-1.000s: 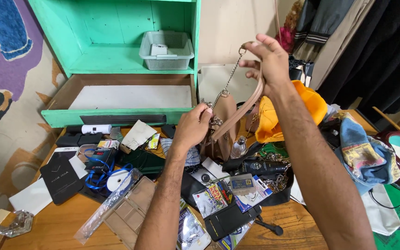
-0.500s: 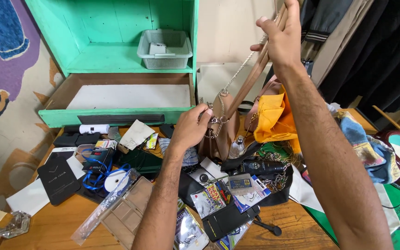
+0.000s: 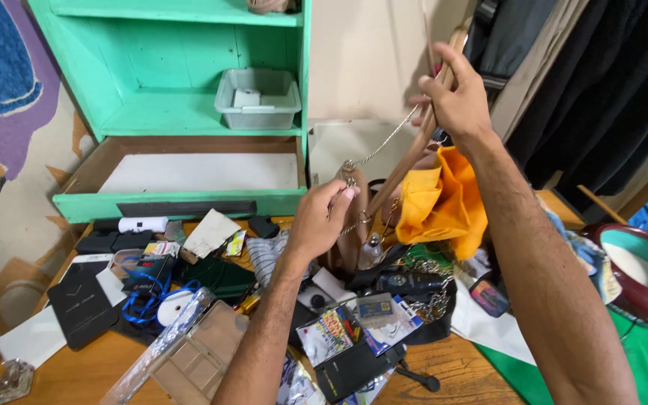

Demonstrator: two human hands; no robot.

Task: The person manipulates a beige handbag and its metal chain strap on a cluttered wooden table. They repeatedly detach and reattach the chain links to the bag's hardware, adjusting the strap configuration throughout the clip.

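Head view, right hand: The right hand (image 3: 455, 101) was up high, and its fingers (image 3: 435, 88) were closed tight around the brown strap (image 3: 403, 169).
Head view, strap: The strap was long and thin. It ran on a slant from the right fingers down and to the left, to the brown bag (image 3: 352, 225).
Head view, chain: A thin silver chain (image 3: 384, 142) hung beside the strap, from near the right fingers down to the top of the bag.
Head view, left hand: The left hand (image 3: 316, 221) was lower down. Its fingers (image 3: 339, 196) were pinched at the top of the bag, by the metal ring where the chain ended. I could not tell just which bit they held.
Head view, bag: The bag stood up on the messy desk (image 3: 76, 375), touching the left fingers and well below the right fingers. The left hand was the nearer one.
Head view, near the fingers: A yellow cloth (image 3: 444, 202) lay just right of the bag, under the right arm. A small bottle (image 3: 371, 251) stood below the left fingers.
Head view, far from the fingers: A green shelf (image 3: 159, 97) with a clear box (image 3: 258, 101) stood behind, left of both hands.
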